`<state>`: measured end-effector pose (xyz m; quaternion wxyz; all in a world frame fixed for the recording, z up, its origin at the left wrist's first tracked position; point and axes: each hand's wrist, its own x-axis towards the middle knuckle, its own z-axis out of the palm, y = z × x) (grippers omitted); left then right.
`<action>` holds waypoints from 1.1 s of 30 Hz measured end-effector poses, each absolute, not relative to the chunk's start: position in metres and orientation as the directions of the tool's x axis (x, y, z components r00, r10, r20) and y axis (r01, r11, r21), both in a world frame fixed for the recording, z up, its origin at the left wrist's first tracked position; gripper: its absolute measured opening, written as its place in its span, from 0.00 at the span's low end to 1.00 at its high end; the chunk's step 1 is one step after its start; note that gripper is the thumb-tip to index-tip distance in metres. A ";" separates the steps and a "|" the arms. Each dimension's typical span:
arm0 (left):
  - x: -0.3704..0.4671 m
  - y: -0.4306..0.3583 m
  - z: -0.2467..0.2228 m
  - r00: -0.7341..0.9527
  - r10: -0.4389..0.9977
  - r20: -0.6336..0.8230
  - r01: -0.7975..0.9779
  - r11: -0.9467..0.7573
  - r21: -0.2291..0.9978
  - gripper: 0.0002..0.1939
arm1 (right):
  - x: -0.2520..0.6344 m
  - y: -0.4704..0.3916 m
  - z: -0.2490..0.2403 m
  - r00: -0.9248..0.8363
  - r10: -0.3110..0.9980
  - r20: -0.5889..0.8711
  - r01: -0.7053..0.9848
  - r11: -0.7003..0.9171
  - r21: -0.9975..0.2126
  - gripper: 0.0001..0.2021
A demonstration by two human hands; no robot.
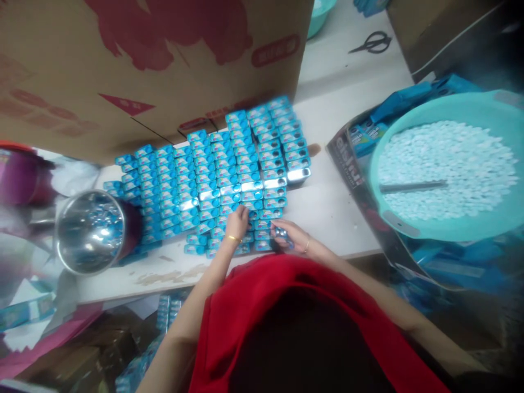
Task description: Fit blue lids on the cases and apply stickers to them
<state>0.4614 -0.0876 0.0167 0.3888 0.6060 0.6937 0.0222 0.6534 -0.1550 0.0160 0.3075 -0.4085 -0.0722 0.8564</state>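
Many small blue tins (207,174) stand in close rows on the white table, some with shiny silver faces. My left hand (238,221) is over the near rows, fingers pinched together at one tin; what is between them, if anything, is hidden. A thin gold bracelet circles that wrist. Just to the right, my right hand (297,234) is closed around a few small shiny silver-blue pieces (281,233), too blurred to name, close to the rows' near right edge.
At the left stands a steel pot (90,232) with shiny silver-blue bits inside. A large cardboard box (164,65) rises behind the tins. On the right, a turquoise basin (393,218) of pale tablets (462,158) sits on an open carton (347,158). Scissors (374,42) lie farther back.
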 end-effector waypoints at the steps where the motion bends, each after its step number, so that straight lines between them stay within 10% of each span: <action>1: 0.460 -0.086 0.016 0.043 0.878 -0.478 0.856 0.214 0.470 0.15 | 0.654 -0.155 0.017 -0.474 0.584 -0.659 -0.467 -0.801 -0.375 0.15; 9: 0.467 -0.088 0.012 0.124 0.891 -0.438 0.931 0.048 0.361 0.06 | 0.656 -0.154 0.021 -0.456 0.616 -0.643 -0.471 -0.780 -0.412 0.15; 21: 0.475 -0.042 0.014 -0.049 0.684 -0.728 0.998 0.068 -0.004 0.22 | 0.650 -0.157 0.022 -0.421 0.678 -0.603 -0.298 -0.731 -0.614 0.17; 24: 0.472 -0.057 0.021 0.023 0.734 -0.679 0.985 0.098 0.140 0.20 | 0.648 -0.155 0.022 -0.411 0.690 -0.595 -0.306 -0.720 -0.623 0.16; 28: 0.469 -0.097 0.034 0.286 0.685 -0.670 0.669 0.358 0.651 0.20 | 0.646 -0.154 0.025 -0.433 0.690 -0.579 -0.351 -0.722 -0.597 0.12; 33: 0.468 -0.133 0.037 0.333 0.591 -0.734 0.289 0.677 0.677 0.22 | 0.642 -0.159 0.026 -0.512 0.635 -0.579 -0.418 -0.772 -0.478 0.09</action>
